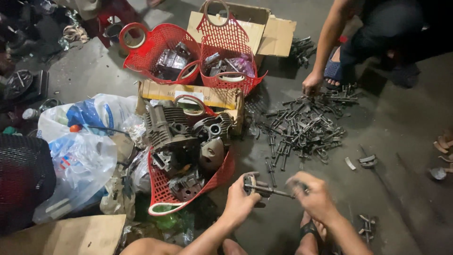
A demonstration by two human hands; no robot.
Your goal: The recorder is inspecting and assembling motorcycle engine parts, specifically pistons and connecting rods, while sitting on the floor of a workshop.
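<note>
My left hand [239,200] grips the ring end of a dark metal rod-shaped engine part [264,190] low in the head view. My right hand [314,194] closes on the other end of the same part; it is blurred. Both hands hover just above the concrete floor, right of a red plastic basket [163,193] filled with engine cylinders and casings. A pile of similar dark metal parts [304,125] lies on the floor beyond my hands.
Another person crouches at the top right, one hand [311,85] touching the pile. Two more red baskets [155,52] [231,52] of parts stand by a cardboard box [269,33]. Plastic bags [80,146] lie left. Loose pieces [365,160] lie on the floor at right.
</note>
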